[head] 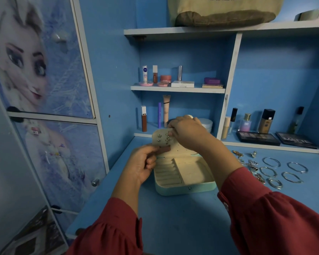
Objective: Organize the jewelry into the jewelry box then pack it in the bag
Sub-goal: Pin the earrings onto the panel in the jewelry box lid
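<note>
A pale green jewelry box (184, 188) lies open on the blue desk, its cream ring rolls and tray bare. Above its back edge a cream earring panel (160, 138) stands lifted, with several silver earrings pinned to it. My left hand (142, 162) grips the panel's lower edge. My right hand (188, 132) pinches an earring at the panel's upper right. Silver bangles (282, 170) and small rings and earrings (250, 163) lie loose on the desk to the right. A beige cloth bag (225, 10) sits on the top shelf.
Cosmetics fill the shelves behind: tubes and jars (164, 78) in the middle, bottles (265, 122) and two eyeshadow palettes (276, 138) at the right. A cupboard with cartoon-printed doors (44, 89) stands on the left. The desk's front part (182, 227) is bare blue surface.
</note>
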`<state>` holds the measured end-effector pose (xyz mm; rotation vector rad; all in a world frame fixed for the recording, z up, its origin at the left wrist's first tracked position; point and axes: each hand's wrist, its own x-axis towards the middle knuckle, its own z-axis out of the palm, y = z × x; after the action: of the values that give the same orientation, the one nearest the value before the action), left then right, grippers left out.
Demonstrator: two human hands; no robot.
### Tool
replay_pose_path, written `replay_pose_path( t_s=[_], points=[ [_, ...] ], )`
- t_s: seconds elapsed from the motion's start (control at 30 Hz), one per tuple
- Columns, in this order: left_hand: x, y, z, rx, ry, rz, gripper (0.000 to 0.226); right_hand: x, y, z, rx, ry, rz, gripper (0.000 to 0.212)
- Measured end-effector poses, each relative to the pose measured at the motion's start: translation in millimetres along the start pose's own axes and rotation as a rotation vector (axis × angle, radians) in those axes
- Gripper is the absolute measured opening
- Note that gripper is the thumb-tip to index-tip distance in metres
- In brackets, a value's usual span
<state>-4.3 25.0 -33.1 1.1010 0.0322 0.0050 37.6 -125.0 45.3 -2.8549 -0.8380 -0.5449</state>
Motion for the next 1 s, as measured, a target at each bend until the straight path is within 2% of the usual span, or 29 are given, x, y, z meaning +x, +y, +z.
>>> replay_pose_path(
  t_s=[0.17,0.43,0.73,1.0],
  points=[
    [4.1,-2.0,-2.6,-0.009,-0.001,0.009,0.025,-5.6,0.4,3.8,0.085,0.078,-0.02,0.023],
    [1.6,-1.4,-1.9,-0.006,-0.013,0.002,0.02,-3.6,0.3,-3.9,0.191,0.031,0.046,0.02],
    [-0.2,-0.2,0.3,0.004,-0.008,0.008,0.017,-8.5,-5.3,2.9,0.111,0.087,0.008,0.021],
    [-1.2,0.6,1.2,0.014,-0.001,0.007,0.016,-7.8,-1.7,1.7,0.321,-0.016,0.113,0.014]
  ],
)
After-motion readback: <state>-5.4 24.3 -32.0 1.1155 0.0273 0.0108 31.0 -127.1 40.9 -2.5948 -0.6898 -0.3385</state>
